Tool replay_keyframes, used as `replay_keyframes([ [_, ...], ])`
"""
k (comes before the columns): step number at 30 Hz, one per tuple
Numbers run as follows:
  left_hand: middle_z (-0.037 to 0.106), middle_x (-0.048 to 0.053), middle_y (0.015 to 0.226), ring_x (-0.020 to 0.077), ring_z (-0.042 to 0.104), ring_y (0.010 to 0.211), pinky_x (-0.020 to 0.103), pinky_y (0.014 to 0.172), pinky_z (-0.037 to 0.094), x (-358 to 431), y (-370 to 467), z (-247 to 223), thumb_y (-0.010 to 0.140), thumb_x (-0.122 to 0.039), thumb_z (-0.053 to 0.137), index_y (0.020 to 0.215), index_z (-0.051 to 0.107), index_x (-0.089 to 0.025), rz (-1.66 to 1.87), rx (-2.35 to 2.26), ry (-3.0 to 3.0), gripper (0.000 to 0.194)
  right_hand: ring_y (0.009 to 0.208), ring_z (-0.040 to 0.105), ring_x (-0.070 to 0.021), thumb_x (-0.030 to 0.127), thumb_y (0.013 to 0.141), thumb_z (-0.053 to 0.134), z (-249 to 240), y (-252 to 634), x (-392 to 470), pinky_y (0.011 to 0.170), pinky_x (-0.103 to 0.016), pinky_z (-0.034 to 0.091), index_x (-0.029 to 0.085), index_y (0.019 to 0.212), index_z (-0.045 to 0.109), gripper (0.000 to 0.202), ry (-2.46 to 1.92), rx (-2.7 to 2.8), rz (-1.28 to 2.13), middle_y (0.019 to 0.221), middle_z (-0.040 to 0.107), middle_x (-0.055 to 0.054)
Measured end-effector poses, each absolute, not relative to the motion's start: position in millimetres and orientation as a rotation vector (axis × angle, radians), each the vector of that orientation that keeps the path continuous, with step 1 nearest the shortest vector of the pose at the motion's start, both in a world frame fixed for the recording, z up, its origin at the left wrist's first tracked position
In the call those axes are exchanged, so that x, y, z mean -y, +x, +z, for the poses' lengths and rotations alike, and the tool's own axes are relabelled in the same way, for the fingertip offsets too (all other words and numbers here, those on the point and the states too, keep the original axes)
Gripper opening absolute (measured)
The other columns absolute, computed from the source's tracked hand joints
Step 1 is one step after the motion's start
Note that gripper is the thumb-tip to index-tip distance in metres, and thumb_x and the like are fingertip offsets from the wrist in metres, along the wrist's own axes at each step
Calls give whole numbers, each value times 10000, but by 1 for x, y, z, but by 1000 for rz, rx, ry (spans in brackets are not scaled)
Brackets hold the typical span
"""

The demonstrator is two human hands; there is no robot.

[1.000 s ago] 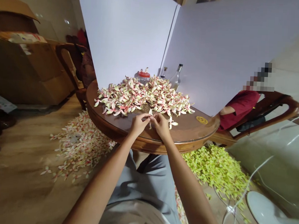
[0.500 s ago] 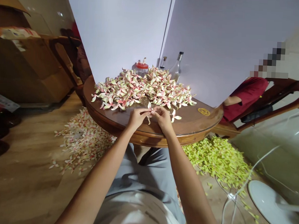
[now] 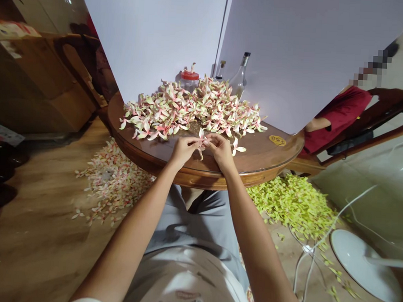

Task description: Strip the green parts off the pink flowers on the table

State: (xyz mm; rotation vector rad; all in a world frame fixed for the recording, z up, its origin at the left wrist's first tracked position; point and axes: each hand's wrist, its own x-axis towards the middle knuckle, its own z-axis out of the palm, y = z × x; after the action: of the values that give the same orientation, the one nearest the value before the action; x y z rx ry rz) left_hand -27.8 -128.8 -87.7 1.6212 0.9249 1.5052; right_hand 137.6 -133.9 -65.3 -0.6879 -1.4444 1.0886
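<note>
Several brown cardboard boxes (image 3: 25,87) at far left. Next, on the wood-look floor (image 3: 42,215), a wide scatter of loose pink-and-white flowers (image 3: 115,178). Then a rounded, glossy brown wooden bench (image 3: 255,160), bearing a broad heap of pale pink-and-green flowers (image 3: 176,109). Near its front edge, the left hand (image 3: 183,151); pinches, thumb and finger together, one slender pink-and-white flower (image 3: 201,134) in front of the heap. Behind the heap, a clear jar with a red lid (image 3: 190,79). Rightward, the right hand (image 3: 222,150); pinches the same flower with curled fingers. Cannot tell which part sits under each fingertip. Just beside, on the bench, a loose pink-white flower (image 3: 237,147); at the back, a tall clear bottle with a black cap (image 3: 238,84). Farther right, a yellow ring-patterned ornament (image 3: 277,140), a yellow-green heap (image 3: 293,203) on the floor, a person's dark red sleeve (image 3: 347,107) and a round white base (image 3: 354,262).
</note>
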Motion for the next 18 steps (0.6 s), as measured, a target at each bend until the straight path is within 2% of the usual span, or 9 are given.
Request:
replay_keyframes([
  [6,792,98,888,212,742,761,298,692,596,128,-27,-86,821,-384,723,974,800,-138,1484,-900,1614,300,736,637,-173,452,733,818,-63,138,136,756,-328,549,227,945,656,349,-685,1472,1079,793,663,1],
  [13,790,92,942,218,735,844,298,769,560,136,-27,-80,857,-354,681,964,791,-152,1509,-1005,1708,255,790,635,-175,453,743,820,-63,137,138,795,-323,547,228,982,656,367,-695,1497,1077,829,654,-1],
  [18,760,47,793,170,669,697,259,691,492,148,-21,-74,849,-316,675,853,766,-165,1571,-1180,1742,176,836,653,-179,474,746,808,-67,136,137,826,-332,564,229,1009,639,397,-687,1499,1103,878,671,-16],
])
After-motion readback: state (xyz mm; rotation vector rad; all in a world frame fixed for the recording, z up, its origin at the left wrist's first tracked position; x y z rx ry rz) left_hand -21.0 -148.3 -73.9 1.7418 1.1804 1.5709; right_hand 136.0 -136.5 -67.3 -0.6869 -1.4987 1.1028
